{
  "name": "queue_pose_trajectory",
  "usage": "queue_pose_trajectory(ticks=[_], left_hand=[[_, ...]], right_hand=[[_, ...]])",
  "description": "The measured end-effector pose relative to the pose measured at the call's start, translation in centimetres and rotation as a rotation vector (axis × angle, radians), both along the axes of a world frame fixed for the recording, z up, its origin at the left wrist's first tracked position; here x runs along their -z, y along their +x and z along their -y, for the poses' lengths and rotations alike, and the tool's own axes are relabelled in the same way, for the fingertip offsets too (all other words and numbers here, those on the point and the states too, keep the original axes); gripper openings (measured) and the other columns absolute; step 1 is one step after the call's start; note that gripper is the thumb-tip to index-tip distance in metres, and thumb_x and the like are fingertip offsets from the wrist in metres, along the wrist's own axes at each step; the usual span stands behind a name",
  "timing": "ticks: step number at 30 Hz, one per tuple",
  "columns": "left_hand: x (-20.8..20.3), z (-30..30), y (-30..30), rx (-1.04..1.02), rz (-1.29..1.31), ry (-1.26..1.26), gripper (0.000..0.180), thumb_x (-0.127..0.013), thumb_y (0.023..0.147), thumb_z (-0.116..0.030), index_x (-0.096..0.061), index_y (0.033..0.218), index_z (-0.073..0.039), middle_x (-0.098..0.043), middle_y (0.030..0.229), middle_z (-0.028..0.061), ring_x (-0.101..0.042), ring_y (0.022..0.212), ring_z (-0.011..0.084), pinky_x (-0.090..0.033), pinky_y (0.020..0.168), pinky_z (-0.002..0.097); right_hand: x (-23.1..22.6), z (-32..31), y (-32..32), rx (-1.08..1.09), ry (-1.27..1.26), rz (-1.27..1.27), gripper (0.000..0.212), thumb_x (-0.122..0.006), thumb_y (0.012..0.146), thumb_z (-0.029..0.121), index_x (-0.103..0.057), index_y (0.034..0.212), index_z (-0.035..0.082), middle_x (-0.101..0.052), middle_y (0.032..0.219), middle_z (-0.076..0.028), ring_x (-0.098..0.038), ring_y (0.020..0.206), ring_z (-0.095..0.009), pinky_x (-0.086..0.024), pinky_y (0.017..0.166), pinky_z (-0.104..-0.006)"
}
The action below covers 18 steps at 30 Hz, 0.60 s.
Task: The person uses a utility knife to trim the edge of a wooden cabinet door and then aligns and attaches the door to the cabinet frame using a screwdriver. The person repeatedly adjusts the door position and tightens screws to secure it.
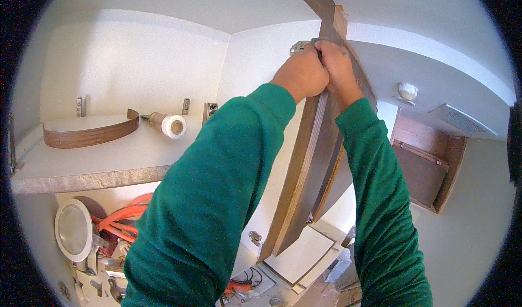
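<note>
Both arms, in green sleeves, reach up to the top of a brown wooden cabinet door (321,127). My left hand (304,70) is closed in a fist beside a metal hinge (297,47). Pressed against it, my right hand (337,62) is closed too, its thumb side up by the door's edge. A small dark piece shows between the two hands, mostly covered by fingers, so I cannot tell what it is. Lower down, another hinge (255,237) is fixed to the white side panel (272,198).
On the shelf (98,168) at left lie a curved strip of brown edging (92,135) and a sealant-like tube (166,125). Beneath are a round white light fitting (74,229) and orange hose (128,214). White boards (299,255) lie below the door. A ceiling vent (459,119) is at right.
</note>
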<state>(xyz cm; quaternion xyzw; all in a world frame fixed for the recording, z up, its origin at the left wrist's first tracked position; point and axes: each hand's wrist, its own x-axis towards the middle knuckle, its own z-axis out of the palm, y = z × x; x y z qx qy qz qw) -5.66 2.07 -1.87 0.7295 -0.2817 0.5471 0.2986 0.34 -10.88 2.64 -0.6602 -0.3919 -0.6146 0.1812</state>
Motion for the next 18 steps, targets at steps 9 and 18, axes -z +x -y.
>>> queue_pose_trajectory(ticks=[9,18], left_hand=[[-0.3,0.2,0.5,0.006,0.060,-0.005,0.043,-0.057,0.085,-0.019,-0.057,0.115,0.012,-0.066,0.107,0.0363,-0.065,0.100,0.0511,-0.053,0.092,0.0530],[-0.1,0.6,0.2,0.053,-0.048,-0.034,0.045,-0.057,0.086,-0.020,-0.056,0.118,0.012,-0.064,0.113,0.0364,-0.064,0.104,0.0504,-0.052,0.093,0.0523]], right_hand=[[-1.6,1.0,3.7,-0.215,-0.030,-0.010,0.023,-0.056,0.095,0.016,-0.065,0.094,-0.005,-0.067,0.090,-0.019,-0.062,0.082,-0.027,-0.049,0.078,-0.0405],[-0.6,0.9,1.2,-0.097,0.034,-0.066,0.019,-0.056,0.089,0.013,-0.068,0.096,0.000,-0.069,0.097,-0.020,-0.066,0.089,-0.035,-0.052,0.080,-0.0436]])
